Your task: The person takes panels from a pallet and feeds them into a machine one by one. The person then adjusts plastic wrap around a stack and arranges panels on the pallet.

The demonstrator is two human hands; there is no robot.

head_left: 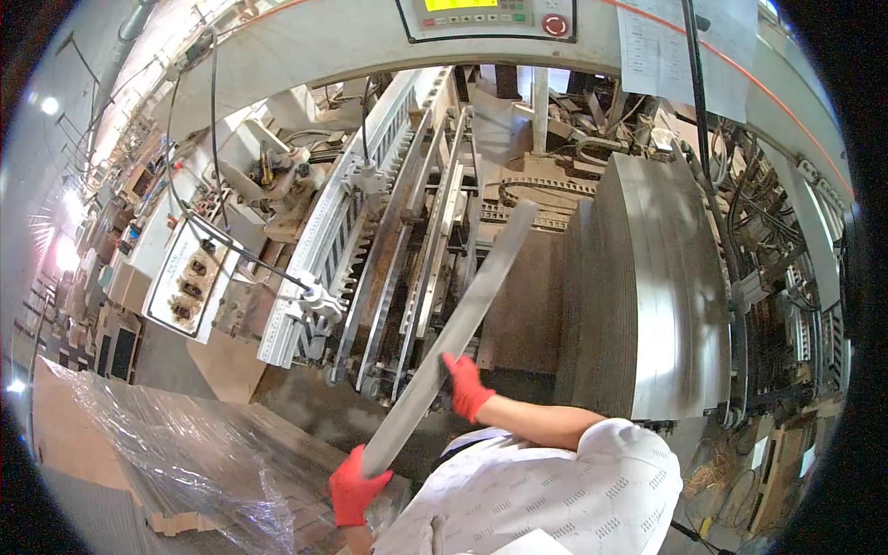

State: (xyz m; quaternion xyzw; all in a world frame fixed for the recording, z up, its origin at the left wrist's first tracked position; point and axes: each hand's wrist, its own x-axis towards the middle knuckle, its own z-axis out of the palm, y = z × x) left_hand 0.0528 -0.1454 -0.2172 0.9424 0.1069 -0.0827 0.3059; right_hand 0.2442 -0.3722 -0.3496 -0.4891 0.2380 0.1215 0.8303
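Observation:
Slanting in front of me is a long, flat grey board (465, 319), its far end up near the machine's middle and its near end low by my body. My left hand (359, 487), in a red glove, is closed round the near end. Farther up the right edge, my right hand (467, 388), also red-gloved, grips the board with fingers partly hidden by it. To the right stands a tall stack of long grey boards (655, 287), packed tightly side by side. Left of the held board run the machine's long metal rails (407, 231).
Overhead crosses a machine beam (324, 42) with a control panel (490, 18) and red stop button (555, 25). A switch box (188, 287) and hanging cables are at left. Plastic-wrapped stacked sheets (176, 444) lie low left. Papers (684, 55) hang at upper right.

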